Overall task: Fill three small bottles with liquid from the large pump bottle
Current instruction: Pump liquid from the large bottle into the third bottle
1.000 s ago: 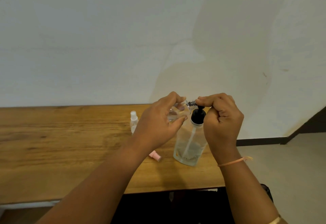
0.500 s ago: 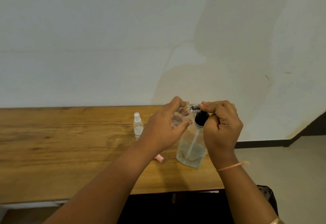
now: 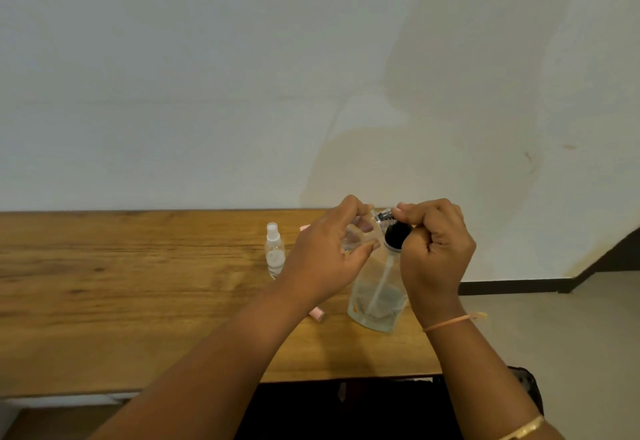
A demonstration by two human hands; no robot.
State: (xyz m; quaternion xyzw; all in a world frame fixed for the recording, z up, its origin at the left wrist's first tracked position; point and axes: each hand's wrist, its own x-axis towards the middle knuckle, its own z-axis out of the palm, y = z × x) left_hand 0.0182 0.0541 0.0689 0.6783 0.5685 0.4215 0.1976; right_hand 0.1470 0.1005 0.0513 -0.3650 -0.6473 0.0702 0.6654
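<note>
A wooden table (image 3: 104, 301); 1 small spray bottle (image 3: 274, 252) stands upright on it; the large pump bottle (image 3: 377, 297) stands nearby; 1 pink object (image 3: 317, 314) lies between, partly hidden.

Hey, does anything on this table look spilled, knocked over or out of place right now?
No spill shows on the wooden table. One pink item lies on its side by the left forearm, mostly hidden, so I cannot tell what it is. The small spray bottle stands upright. The left hand grips a tilted clear bottle.

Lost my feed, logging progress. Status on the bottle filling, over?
Left hand grips small clear bottle at the spout. Right hand curled on head of large pump bottle. Spray bottle stands apart on the table, nothing blocking.
</note>
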